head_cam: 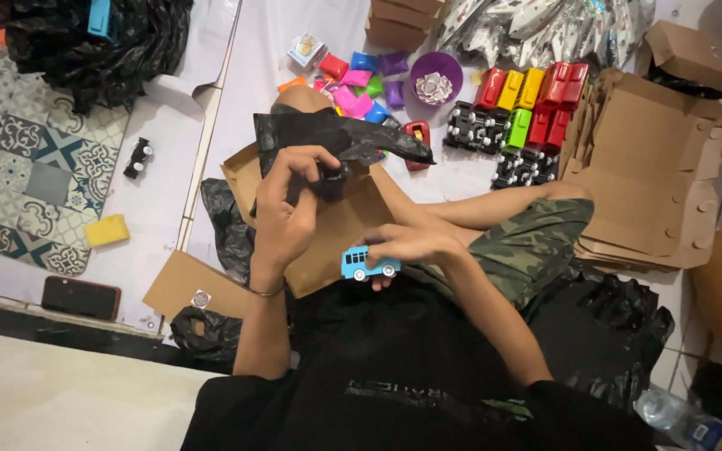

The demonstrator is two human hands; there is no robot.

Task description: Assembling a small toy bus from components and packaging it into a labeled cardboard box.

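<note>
My left hand (290, 205) is raised over my lap, its fingers closed on a small black toy part (330, 179) just under a crumpled black plastic bag (336, 138). My right hand (411, 245) sits lower, at my crossed legs, and pinches a small light-blue toy bus (368, 263) with white wheels. Both hands hover over a flat brown cardboard piece (336, 230) resting on my legs.
Coloured toy trucks (524, 113) stand in rows on the white floor ahead, beside a purple bowl (436, 79) and loose coloured toy parts (357, 83). Folded cardboard boxes (649, 171) lie right. A black phone (81, 298), a yellow block (107, 230) and a black wheel piece (138, 158) lie left.
</note>
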